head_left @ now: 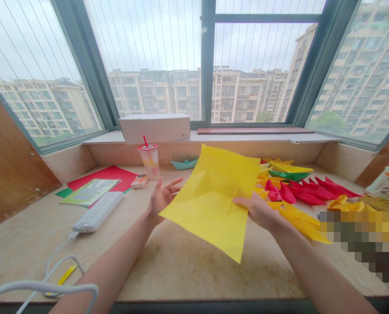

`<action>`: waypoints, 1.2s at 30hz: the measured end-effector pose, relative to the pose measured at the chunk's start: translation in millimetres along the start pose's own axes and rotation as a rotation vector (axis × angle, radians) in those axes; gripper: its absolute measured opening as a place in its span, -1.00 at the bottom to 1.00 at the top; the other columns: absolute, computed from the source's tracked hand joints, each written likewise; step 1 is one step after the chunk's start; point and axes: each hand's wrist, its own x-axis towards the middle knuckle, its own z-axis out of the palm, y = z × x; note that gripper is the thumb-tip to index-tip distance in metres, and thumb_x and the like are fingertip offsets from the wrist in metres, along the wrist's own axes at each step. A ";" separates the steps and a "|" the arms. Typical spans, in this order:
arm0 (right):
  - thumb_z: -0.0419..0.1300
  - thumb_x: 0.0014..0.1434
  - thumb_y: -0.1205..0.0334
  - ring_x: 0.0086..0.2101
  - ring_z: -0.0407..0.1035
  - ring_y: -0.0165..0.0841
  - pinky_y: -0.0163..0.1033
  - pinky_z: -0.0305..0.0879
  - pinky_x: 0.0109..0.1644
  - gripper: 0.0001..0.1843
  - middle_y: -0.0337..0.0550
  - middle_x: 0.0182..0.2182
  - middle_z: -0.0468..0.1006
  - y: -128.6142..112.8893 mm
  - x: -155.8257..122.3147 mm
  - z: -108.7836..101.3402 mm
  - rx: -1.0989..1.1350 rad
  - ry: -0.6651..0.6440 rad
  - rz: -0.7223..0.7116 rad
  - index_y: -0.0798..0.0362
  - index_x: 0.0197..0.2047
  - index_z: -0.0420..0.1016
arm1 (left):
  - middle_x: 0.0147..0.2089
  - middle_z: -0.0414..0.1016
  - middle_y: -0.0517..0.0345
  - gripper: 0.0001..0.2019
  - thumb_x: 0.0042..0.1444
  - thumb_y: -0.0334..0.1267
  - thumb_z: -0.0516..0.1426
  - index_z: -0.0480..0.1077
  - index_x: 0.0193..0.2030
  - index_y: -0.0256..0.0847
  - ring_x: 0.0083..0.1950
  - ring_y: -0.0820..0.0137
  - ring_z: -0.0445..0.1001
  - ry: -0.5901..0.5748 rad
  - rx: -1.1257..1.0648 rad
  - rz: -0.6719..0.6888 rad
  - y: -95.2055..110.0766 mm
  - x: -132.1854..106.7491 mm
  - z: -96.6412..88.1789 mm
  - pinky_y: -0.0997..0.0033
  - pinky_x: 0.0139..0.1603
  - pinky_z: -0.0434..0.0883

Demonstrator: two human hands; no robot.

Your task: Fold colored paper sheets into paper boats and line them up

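A sheet of yellow paper [214,200] is held up above the counter, tilted, with faint creases across it. My right hand [256,209] grips its right edge, the thumb lying on the front face and the other fingers hidden behind. Beside the left edge of the sheet is my left hand [164,198], its fingers spread apart and nothing visibly gripped; part of it may be behind the paper. Folded yellow paper pieces [299,220] lie near my right hand, along with red folded paper shapes [312,192] and a green paper boat [289,175].
A light blue paper boat [184,164] lies at the back. On the left are a plastic cup [149,161] with a straw, a small box [139,181], red paper [122,174], a booklet [89,192] and a white power bank [99,212] with a cable [50,285]. A white box [155,128] stands on the sill.
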 end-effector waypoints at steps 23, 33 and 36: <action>0.41 -0.22 0.25 -0.24 0.57 -0.18 -0.20 0.49 -0.26 -0.80 -0.07 -0.01 0.60 1.7 13.8 -16.8 -0.012 0.129 0.026 0.03 -0.41 0.65 | -0.29 0.66 0.00 -0.79 -0.13 -0.29 0.37 0.60 -0.28 -0.23 -0.31 0.23 0.61 -0.021 0.274 -0.006 -13.8 -9.0 10.4 0.30 -0.26 0.50; 0.24 0.16 -0.06 -0.16 0.57 -0.15 -0.14 0.52 -0.16 -0.56 -0.09 -0.10 0.65 5.6 15.5 -9.4 0.092 0.087 0.037 -0.02 0.04 0.49 | 0.03 0.59 0.01 -0.82 -0.18 -0.41 0.23 0.64 -0.40 -0.20 -0.03 0.12 0.56 0.028 0.412 0.241 -20.5 -0.1 3.5 0.14 0.02 0.49; 0.34 0.08 0.02 -0.19 0.59 -0.16 -0.13 0.53 -0.15 -0.56 -0.08 -0.10 0.66 6.6 11.5 -7.3 0.062 -0.021 0.073 -0.01 0.01 0.48 | 0.10 0.55 -0.02 -0.85 -0.12 -0.38 0.23 0.63 -0.38 -0.23 0.01 0.12 0.54 0.013 0.415 0.244 -20.6 -2.2 5.5 0.19 0.02 0.48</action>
